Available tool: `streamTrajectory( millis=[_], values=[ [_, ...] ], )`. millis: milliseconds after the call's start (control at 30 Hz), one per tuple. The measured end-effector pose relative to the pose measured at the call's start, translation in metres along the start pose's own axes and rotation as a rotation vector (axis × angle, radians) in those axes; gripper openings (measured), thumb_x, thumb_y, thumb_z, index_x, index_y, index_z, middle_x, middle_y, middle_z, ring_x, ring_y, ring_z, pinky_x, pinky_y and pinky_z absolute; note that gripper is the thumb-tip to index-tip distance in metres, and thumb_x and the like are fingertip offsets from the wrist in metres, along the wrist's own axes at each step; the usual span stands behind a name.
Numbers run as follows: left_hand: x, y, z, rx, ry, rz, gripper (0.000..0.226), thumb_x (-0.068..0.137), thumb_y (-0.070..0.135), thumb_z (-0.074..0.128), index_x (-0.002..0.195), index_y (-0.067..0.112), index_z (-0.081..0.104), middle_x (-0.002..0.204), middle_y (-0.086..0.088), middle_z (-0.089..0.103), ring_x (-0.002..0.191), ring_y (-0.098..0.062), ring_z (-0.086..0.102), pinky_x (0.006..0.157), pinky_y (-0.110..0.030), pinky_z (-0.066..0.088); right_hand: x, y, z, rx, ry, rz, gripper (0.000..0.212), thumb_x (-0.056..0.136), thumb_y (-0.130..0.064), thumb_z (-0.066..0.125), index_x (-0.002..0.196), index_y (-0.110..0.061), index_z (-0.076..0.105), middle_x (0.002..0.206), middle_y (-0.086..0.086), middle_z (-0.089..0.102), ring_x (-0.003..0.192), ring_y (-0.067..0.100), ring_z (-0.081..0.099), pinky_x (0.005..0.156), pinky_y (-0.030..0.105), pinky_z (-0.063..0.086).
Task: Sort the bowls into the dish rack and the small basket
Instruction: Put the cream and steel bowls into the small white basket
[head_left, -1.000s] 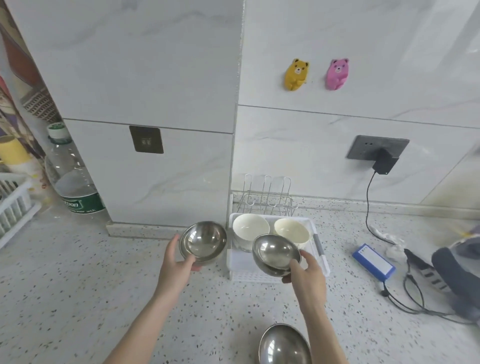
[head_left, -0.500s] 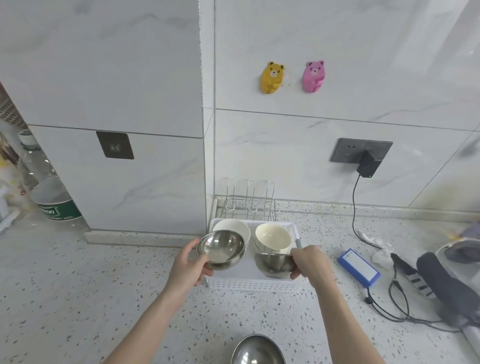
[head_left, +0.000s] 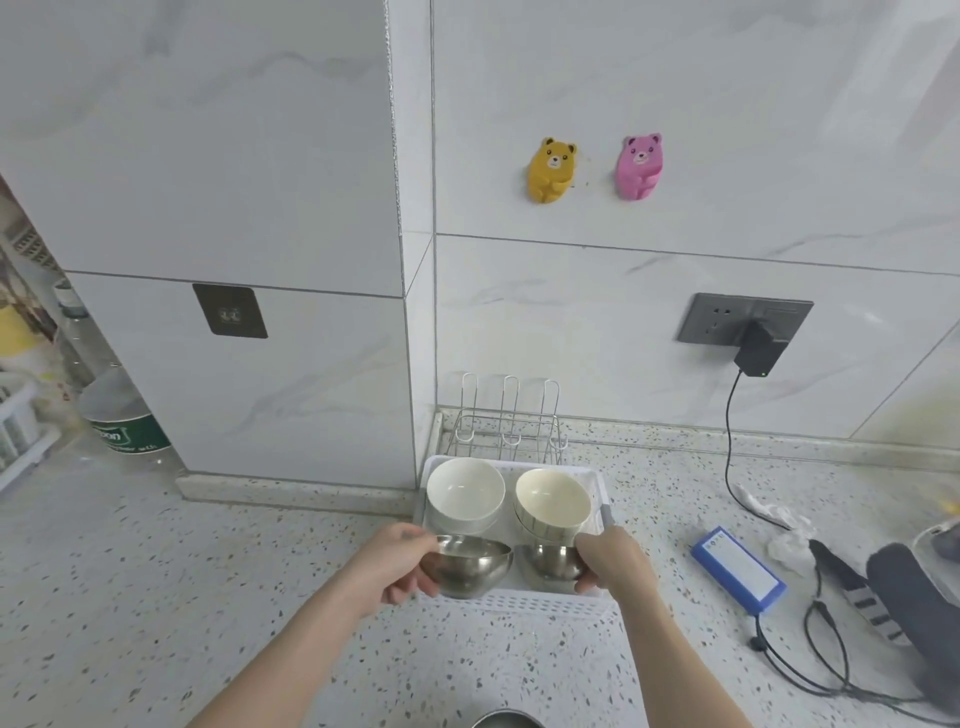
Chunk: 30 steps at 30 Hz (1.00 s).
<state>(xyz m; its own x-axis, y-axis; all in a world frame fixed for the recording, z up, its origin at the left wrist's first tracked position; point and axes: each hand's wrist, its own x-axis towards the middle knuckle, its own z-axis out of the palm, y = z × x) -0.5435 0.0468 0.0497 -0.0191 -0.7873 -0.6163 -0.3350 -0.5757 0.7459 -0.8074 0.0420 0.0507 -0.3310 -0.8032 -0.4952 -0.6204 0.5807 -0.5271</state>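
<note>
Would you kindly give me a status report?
Left hand grips round steel bowl; right hand grips second steel bowl. Both over white plastic basket. Nothing blocking.

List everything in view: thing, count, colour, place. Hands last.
steel bowls: two held over basket front; third's rim at bottom edge
ceramic bowls: two, white and cream, basket rear
basket: one, white, counter
wire rack: one, silver, behind basket
bear hooks: two, yellow and pink, wall
charger: one, black, plugged in
blue box: one, counter right
bottle: one, clear, left
left hand: grips left steel bowl
right hand: grips right steel bowl
</note>
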Motion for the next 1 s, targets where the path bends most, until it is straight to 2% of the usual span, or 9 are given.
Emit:
streamTrajectory(
  millis=[33, 100, 133, 300, 500, 567, 667, 833, 1000],
  values=[
    [0.002, 0.002, 0.001, 0.014, -0.007, -0.012, 0.017, 0.094, 0.016, 0.055, 0.109, 0.012, 0.061, 0.067, -0.016, 0.074, 0.037, -0.01, 0.042, 0.035, -0.019, 0.027, 0.001, 0.001, 0.002, 0.001, -0.001, 0.013, 0.023, 0.078, -0.023, 0.041, 0.087, -0.007, 0.056, 0.048, 0.002, 0.067, 0.044, 0.01, 0.053, 0.062, 0.029, 0.049],
    [0.009, 0.006, 0.002, 0.049, -0.015, -0.038, 0.016, 0.094, 0.016, 0.054, 0.107, 0.009, 0.06, 0.067, -0.016, 0.074, 0.035, -0.009, 0.04, 0.034, -0.019, 0.026, 0.002, 0.004, 0.005, 0.006, 0.01, 0.033, 0.021, 0.082, -0.022, 0.039, 0.089, -0.002, 0.04, 0.048, 0.003, 0.068, 0.042, 0.01, 0.055, 0.06, 0.027, 0.048],
    [0.012, 0.009, 0.003, 0.068, -0.019, -0.051, 0.017, 0.094, 0.017, 0.053, 0.106, 0.007, 0.061, 0.067, -0.015, 0.075, 0.035, -0.009, 0.039, 0.034, -0.019, 0.025, 0.003, 0.005, 0.006, 0.013, 0.018, 0.037, 0.019, 0.083, -0.023, 0.039, 0.087, -0.004, 0.038, 0.049, 0.003, 0.068, 0.039, 0.009, 0.056, 0.059, 0.026, 0.047],
    [0.033, 0.021, 0.007, 0.232, -0.036, -0.109, 0.019, 0.088, 0.016, 0.055, 0.097, 0.001, 0.062, 0.07, -0.015, 0.076, 0.035, -0.01, 0.031, 0.035, -0.019, 0.02, 0.007, 0.01, 0.008, 0.034, 0.023, 0.033, 0.023, 0.086, -0.027, 0.041, 0.082, -0.01, 0.056, 0.049, 0.002, 0.069, 0.036, 0.007, 0.05, 0.053, 0.023, 0.043],
    [0.046, 0.03, 0.018, 0.327, -0.021, -0.187, 0.014, 0.086, 0.017, 0.051, 0.084, 0.008, 0.061, 0.065, -0.012, 0.075, 0.033, -0.008, 0.026, 0.036, -0.019, 0.015, 0.011, 0.014, 0.01, 0.037, 0.017, 0.01, 0.027, 0.087, -0.032, 0.042, 0.08, -0.01, 0.056, 0.049, 0.001, 0.067, 0.049, 0.013, 0.055, 0.057, 0.025, 0.045],
    [0.046, 0.028, 0.021, 0.294, 0.001, -0.18, 0.015, 0.089, 0.016, 0.051, 0.082, 0.007, 0.059, 0.063, -0.014, 0.074, 0.031, -0.007, 0.028, 0.034, -0.018, 0.015, 0.011, 0.015, 0.012, 0.028, 0.02, -0.005, 0.029, 0.089, -0.035, 0.041, 0.09, -0.01, 0.056, 0.051, -0.001, 0.067, 0.051, 0.013, 0.054, 0.058, 0.026, 0.044],
    [0.045, 0.022, 0.025, 0.251, 0.033, -0.158, 0.017, 0.094, 0.016, 0.049, 0.083, 0.004, 0.056, 0.064, -0.018, 0.072, 0.029, -0.007, 0.031, 0.033, -0.017, 0.017, 0.007, 0.018, 0.012, 0.037, 0.017, -0.008, 0.033, 0.092, -0.036, 0.04, 0.105, -0.009, 0.054, 0.052, -0.003, 0.065, 0.05, 0.011, 0.053, 0.054, 0.025, 0.041],
    [0.048, 0.005, 0.031, 0.243, 0.069, -0.121, 0.021, 0.099, 0.027, 0.05, 0.095, 0.007, 0.049, 0.069, -0.017, 0.069, 0.032, -0.009, 0.032, 0.034, -0.018, 0.021, 0.001, 0.02, 0.013, 0.045, 0.007, -0.002, 0.029, 0.092, -0.033, 0.042, 0.106, -0.01, 0.055, 0.066, -0.001, 0.07, 0.053, 0.01, 0.051, 0.054, 0.025, 0.041],
    [0.052, -0.005, 0.034, 0.274, 0.124, -0.038, 0.03, 0.098, 0.035, 0.051, 0.109, 0.006, 0.053, 0.06, -0.008, 0.07, 0.032, -0.009, 0.035, 0.035, -0.015, 0.029, -0.007, 0.02, 0.012, 0.058, 0.029, -0.026, 0.025, 0.093, -0.031, 0.043, 0.103, -0.011, 0.053, 0.074, 0.0, 0.072, 0.059, 0.012, 0.052, 0.061, 0.029, 0.047]
  ],
)
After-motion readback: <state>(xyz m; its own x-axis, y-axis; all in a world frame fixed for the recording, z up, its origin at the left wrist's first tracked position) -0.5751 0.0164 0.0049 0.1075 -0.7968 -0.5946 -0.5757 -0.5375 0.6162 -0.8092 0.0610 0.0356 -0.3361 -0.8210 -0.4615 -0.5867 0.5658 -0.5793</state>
